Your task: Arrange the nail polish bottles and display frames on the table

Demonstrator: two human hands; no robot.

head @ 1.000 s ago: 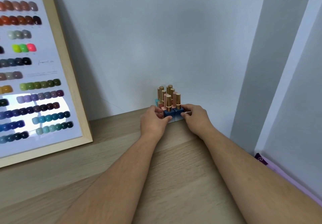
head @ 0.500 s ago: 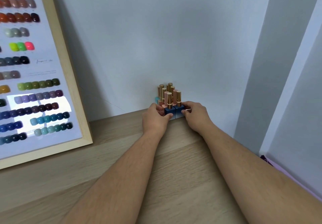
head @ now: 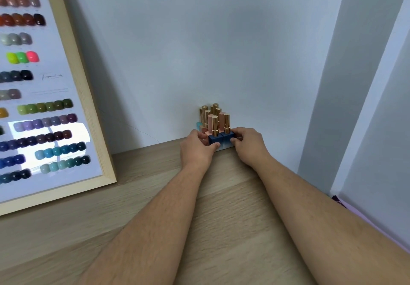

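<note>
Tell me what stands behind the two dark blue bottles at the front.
Behind the two dark blue bottles stand more gold-capped bottles, some with pink bases, then the wall. Their lower parts are mostly hidden, so no exact count.

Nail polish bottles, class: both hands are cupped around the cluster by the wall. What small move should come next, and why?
Probably a gentle inward squeeze, then release. The left hand and right hand flank the nail polish bottles, fingertips on the two front blue bottles. The cluster stands upright, tight by the wall, so only squaring the front row seems left.
</note>
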